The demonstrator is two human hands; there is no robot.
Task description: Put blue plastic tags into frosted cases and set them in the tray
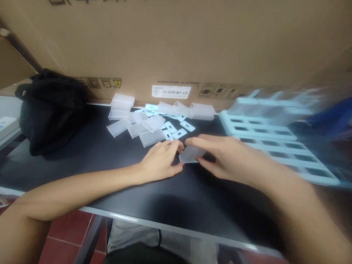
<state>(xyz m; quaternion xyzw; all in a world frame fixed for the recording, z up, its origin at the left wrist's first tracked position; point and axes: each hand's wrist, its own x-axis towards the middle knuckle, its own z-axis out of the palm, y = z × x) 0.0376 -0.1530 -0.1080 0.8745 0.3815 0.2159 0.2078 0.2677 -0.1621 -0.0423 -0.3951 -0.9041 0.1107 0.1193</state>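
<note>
A translucent white plastic sleeve (191,154), flat and box-shaped, is held low over the black tabletop in front of me. My right hand (220,156) grips its right part between thumb and fingers. At its left end, the bent fingers and thumb of my left hand (162,157) close around the corner; whether they pinch anything else is hidden. Just behind my hands lie several small light-blue plates (179,133) with a slot in each. More translucent sleeves (151,137) are heaped behind and to the left of them.
A light-blue rack (277,143) with rectangular openings stands at the right, some translucent sleeves upright in its back part. A black bag (52,110) sits at the left. A large cardboard box (176,44) walls off the back. The table's front edge (148,220) runs near my body.
</note>
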